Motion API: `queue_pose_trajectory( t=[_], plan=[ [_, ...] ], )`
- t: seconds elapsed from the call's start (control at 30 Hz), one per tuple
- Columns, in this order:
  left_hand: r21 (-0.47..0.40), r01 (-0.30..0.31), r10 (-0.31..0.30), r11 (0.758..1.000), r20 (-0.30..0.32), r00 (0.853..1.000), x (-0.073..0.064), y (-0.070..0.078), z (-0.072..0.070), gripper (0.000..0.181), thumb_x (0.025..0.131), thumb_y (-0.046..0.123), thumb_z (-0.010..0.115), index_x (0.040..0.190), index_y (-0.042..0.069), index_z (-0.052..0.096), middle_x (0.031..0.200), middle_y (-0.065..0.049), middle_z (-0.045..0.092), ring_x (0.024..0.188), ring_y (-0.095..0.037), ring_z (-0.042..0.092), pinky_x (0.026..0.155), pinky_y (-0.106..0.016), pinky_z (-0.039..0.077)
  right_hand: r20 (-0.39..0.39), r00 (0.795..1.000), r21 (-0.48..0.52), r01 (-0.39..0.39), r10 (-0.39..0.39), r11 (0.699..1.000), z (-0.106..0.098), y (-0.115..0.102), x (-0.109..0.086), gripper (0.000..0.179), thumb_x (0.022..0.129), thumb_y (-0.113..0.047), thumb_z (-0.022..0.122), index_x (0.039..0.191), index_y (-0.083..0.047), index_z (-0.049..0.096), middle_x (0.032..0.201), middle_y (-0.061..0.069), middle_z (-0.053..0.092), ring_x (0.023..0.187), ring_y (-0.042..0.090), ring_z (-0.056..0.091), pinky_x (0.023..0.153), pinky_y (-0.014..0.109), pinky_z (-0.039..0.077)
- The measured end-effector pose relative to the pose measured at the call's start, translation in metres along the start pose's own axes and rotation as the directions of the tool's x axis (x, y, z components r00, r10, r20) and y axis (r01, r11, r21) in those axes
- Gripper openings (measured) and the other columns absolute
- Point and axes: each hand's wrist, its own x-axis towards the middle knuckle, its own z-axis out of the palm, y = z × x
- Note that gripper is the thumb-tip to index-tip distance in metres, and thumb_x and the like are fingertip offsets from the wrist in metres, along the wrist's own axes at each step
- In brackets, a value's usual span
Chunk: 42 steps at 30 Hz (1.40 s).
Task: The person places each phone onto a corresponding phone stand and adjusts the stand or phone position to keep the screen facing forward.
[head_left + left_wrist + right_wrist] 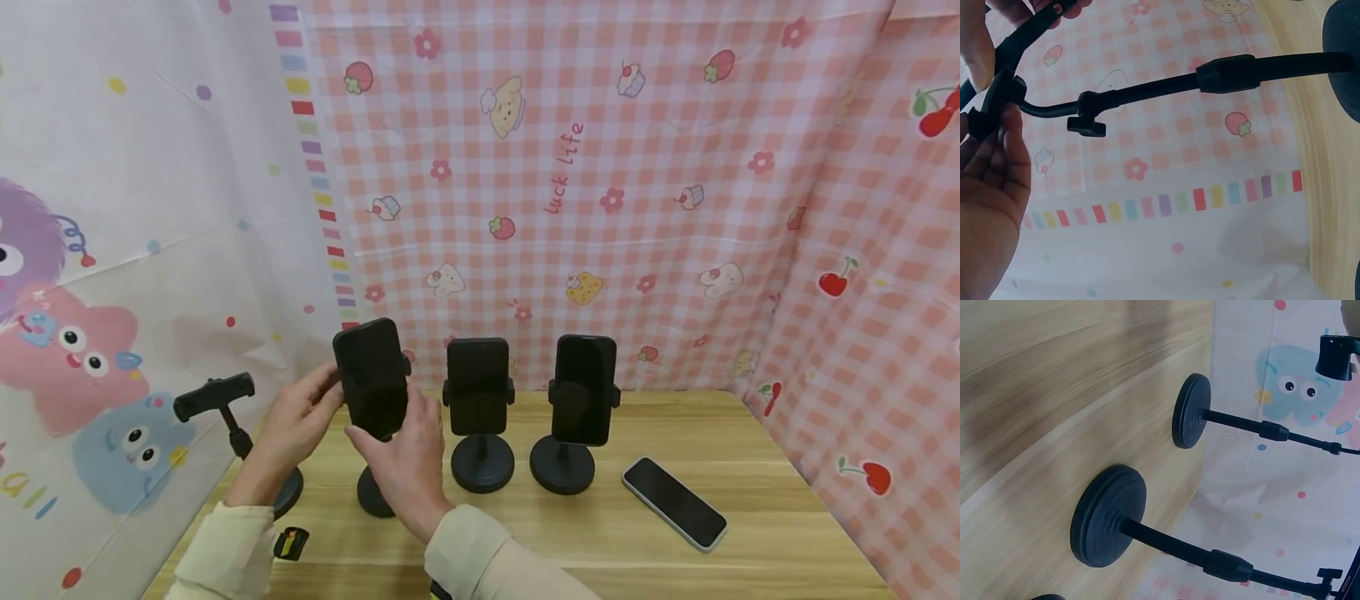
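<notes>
A black phone (371,375) sits tilted in the clamp of a phone stand, its dark screen facing me. My left hand (300,417) is at the phone's left edge. In the left wrist view its thumb and fingers curl round the stand's black clamp (999,94), above the thin jointed stem (1154,87). My right hand (411,462) holds the phone low on its right side, the thumb across the bottom corner and the fingers along the edge. The stand's round base (373,496) rests on the table, partly behind the right hand.
Left stands a phone stand with an empty clamp (216,396). To the right, two stands hold a dark phone (478,383) and another phone (585,387). A pale-edged phone (675,502) lies flat. A small black-and-yellow object (291,543) lies near the left sleeve.
</notes>
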Motion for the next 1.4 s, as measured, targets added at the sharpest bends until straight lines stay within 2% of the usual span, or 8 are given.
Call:
queue_pose_trajectory(
  t=[0.1, 0.23, 0.33, 0.47, 0.6, 0.9, 1.17, 1.4],
  plan=[
    [0.025, 0.017, -0.017, 1.000, 0.025, 1.000, -0.001, 0.000, -0.002, 0.030, 0.106, 0.009, 0.047, 0.131, 0.000, 0.060, 0.110, -0.011, 0.070, 0.094, -0.014, 0.064, 0.082, -0.019, 0.050, -0.005, 1.000, -0.011, 0.008, -0.008, 1.000, 0.000, 0.000, 0.000, 0.079, 0.076, -0.047, 0.085, 0.140, -0.017, 0.050, 0.117, 0.001, 0.051, 0.102, 0.015, 0.053, 0.086, 0.038, 0.047],
    [0.040, 0.089, -0.091, 0.995, 0.050, 0.995, -0.003, 0.003, -0.003, 0.035, 0.108, 0.017, 0.041, 0.134, 0.002, 0.058, 0.103, -0.010, 0.067, 0.092, -0.024, 0.060, 0.082, -0.027, 0.050, -0.016, 1.000, -0.025, 0.013, -0.013, 1.000, -0.001, 0.001, -0.001, 0.077, 0.076, -0.047, 0.084, 0.139, -0.016, 0.051, 0.116, 0.002, 0.051, 0.101, 0.016, 0.052, 0.085, 0.039, 0.047],
    [0.024, 0.143, -0.145, 0.989, 0.069, 0.987, -0.003, 0.004, -0.002, 0.039, 0.106, 0.025, 0.048, 0.138, 0.003, 0.054, 0.106, -0.011, 0.067, 0.093, -0.025, 0.060, 0.079, -0.030, 0.050, -0.014, 1.000, -0.013, 0.008, -0.008, 1.000, -0.001, 0.000, -0.001, 0.074, 0.077, -0.045, 0.084, 0.137, -0.017, 0.052, 0.115, 0.001, 0.051, 0.100, 0.016, 0.051, 0.084, 0.039, 0.045],
    [-0.019, 0.156, -0.155, 0.988, 0.071, 0.985, -0.002, 0.004, 0.000, 0.046, 0.102, 0.024, 0.059, 0.142, 0.003, 0.051, 0.115, -0.014, 0.069, 0.098, -0.019, 0.063, 0.080, -0.026, 0.050, -0.010, 1.000, 0.000, -0.004, 0.004, 1.000, 0.000, -0.001, -0.001, 0.072, 0.078, -0.045, 0.084, 0.136, -0.018, 0.053, 0.114, 0.000, 0.051, 0.099, 0.015, 0.051, 0.083, 0.038, 0.045],
    [-0.022, 0.167, -0.166, 0.986, 0.035, 0.985, -0.003, 0.007, 0.002, 0.046, 0.100, 0.025, 0.061, 0.140, 0.003, 0.054, 0.116, -0.013, 0.069, 0.098, -0.015, 0.064, 0.080, -0.023, 0.050, -0.021, 1.000, 0.001, -0.013, 0.013, 1.000, 0.000, -0.002, -0.002, 0.074, 0.078, -0.044, 0.084, 0.139, -0.017, 0.051, 0.114, 0.000, 0.051, 0.100, 0.015, 0.050, 0.084, 0.039, 0.046],
    [-0.029, 0.204, -0.206, 0.979, -0.069, 0.976, -0.002, 0.008, 0.007, 0.042, 0.096, 0.027, 0.068, 0.129, 0.001, 0.063, 0.097, -0.012, 0.070, 0.080, -0.016, 0.059, 0.066, -0.024, 0.047, -0.044, 0.999, -0.004, -0.026, 0.026, 1.000, 0.002, -0.003, -0.002, 0.078, 0.078, -0.040, 0.085, 0.143, -0.016, 0.047, 0.118, 0.002, 0.050, 0.105, 0.017, 0.050, 0.089, 0.041, 0.046],
    [0.061, 0.299, -0.287, 0.952, -0.149, 0.946, -0.001, 0.009, 0.010, 0.050, 0.094, 0.041, 0.068, 0.128, 0.003, 0.064, 0.097, -0.010, 0.069, 0.084, -0.022, 0.057, 0.069, -0.026, 0.048, -0.063, 0.998, -0.025, -0.020, 0.019, 0.999, 0.002, -0.001, 0.000, 0.076, 0.080, -0.038, 0.084, 0.142, -0.012, 0.048, 0.121, 0.005, 0.050, 0.107, 0.019, 0.053, 0.092, 0.040, 0.048],
    [0.098, 0.286, -0.267, 0.953, -0.172, 0.948, 0.001, 0.010, 0.011, 0.037, 0.095, 0.027, 0.069, 0.121, 0.000, 0.065, 0.091, -0.013, 0.066, 0.083, -0.023, 0.057, 0.070, -0.026, 0.048, -0.048, 0.999, -0.018, -0.024, 0.023, 1.000, 0.002, -0.002, -0.002, 0.072, 0.085, -0.035, 0.080, 0.143, -0.008, 0.047, 0.120, 0.007, 0.050, 0.106, 0.021, 0.054, 0.093, 0.041, 0.048]
  ],
)
